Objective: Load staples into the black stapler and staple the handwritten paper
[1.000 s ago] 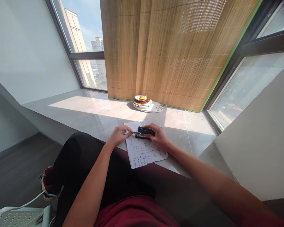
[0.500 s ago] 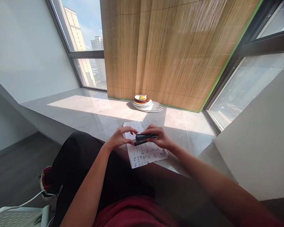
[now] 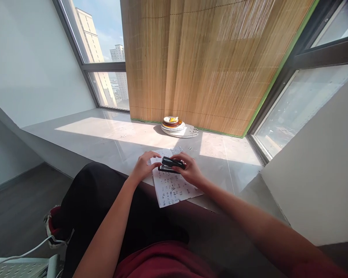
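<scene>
Black stapler in the right hand, over a written sheet at the ledge's near edge

The black stapler (image 3: pixel 170 162) is over the upper part of a handwritten paper sheet (image 3: pixel 169 189), near the middle of the ledge's near edge. Its upper arm and base stand apart at the left end; whether its base touches the sheet I cannot tell. The right hand (image 3: pixel 190 168) grips the stapler's right end between thumb and fingers. The left hand (image 3: pixel 142 166) is partly open, thumb and forefinger apart just beside the stapler's left end; contact there is too small to make out.

The sheet's lower part juts past the near edge of the ledge (image 3: pixel 127 144). A small grey patterned piece (image 3: pixel 177 150) shows at its top, beyond the right hand's fingers.

Farther back, by the far edge, a stack of plates (image 3: pixel 173 128) stands with a yellow item (image 3: pixel 173 119) on top. A pale oval plate (image 3: pixel 193 132) reaches out to its right. Behind them hangs a green-edged slatted blind (image 3: pixel 208 69). Sunlight falls in patches across the ledge's far side.
</scene>
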`<state>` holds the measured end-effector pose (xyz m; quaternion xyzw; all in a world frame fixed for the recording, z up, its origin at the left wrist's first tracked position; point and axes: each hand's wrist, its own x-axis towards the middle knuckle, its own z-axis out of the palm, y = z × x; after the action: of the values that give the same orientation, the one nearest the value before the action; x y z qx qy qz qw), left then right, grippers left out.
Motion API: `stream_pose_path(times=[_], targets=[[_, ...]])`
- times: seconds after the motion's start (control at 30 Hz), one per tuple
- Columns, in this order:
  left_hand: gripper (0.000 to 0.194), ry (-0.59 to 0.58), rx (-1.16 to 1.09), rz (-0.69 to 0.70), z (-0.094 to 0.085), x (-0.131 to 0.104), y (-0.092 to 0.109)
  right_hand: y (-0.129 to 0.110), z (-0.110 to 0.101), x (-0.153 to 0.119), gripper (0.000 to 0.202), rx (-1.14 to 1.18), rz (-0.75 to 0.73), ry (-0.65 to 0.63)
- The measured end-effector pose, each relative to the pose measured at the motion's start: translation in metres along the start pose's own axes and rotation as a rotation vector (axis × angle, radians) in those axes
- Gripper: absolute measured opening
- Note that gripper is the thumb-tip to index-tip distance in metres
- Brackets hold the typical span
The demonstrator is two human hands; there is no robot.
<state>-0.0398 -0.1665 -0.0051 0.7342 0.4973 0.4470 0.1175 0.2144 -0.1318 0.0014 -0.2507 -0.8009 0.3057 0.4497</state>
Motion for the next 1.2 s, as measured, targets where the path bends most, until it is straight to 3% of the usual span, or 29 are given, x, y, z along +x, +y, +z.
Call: stream_pose_path(times=[0.1,0.2,0.3,0.47,0.53,0.6,0.67,0.8,0.9,1.07,1.2], targets=[[0.027,0.094,0.088,-0.054,0.003,0.001,-0.009,0.003,0.002,0.002,0.026,-0.068,0.053,-0.014],[0.032,0.069,0.077,-0.096,0.004,0.000,-0.015,-0.002,-0.007,0.004,0.031,-0.144,0.094,-0.101],[0.034,0.021,0.101,-0.087,0.005,-0.001,-0.018,-0.008,-0.024,0.005,0.037,-0.208,0.184,-0.245],[0.036,0.047,0.068,-0.092,0.005,-0.001,-0.021,0.006,-0.057,0.010,0.038,-0.251,0.271,-0.324],[0.037,0.072,0.036,-0.106,0.005,0.000,-0.022,0.021,-0.065,0.014,0.035,-0.252,0.303,-0.272],[0.037,0.106,-0.003,-0.117,0.003,0.000,-0.021,0.038,-0.066,0.019,0.038,-0.363,0.322,-0.122],[0.037,0.145,-0.038,-0.122,0.001,0.001,-0.021,0.055,-0.059,0.022,0.039,-0.583,0.340,-0.036],[0.036,0.205,-0.063,-0.140,-0.004,0.000,-0.024,0.079,-0.031,0.032,0.053,-0.902,0.435,-0.303],[0.035,0.245,-0.084,-0.157,-0.005,-0.001,-0.027,0.087,-0.006,0.054,0.057,-0.952,0.391,-0.401],[0.033,0.265,-0.134,-0.177,-0.005,-0.003,-0.031,0.088,0.035,0.101,0.051,-0.953,0.338,-0.375],[0.031,0.276,-0.173,-0.215,-0.005,-0.004,-0.034,0.086,0.053,0.115,0.050,-0.935,0.305,-0.344]])
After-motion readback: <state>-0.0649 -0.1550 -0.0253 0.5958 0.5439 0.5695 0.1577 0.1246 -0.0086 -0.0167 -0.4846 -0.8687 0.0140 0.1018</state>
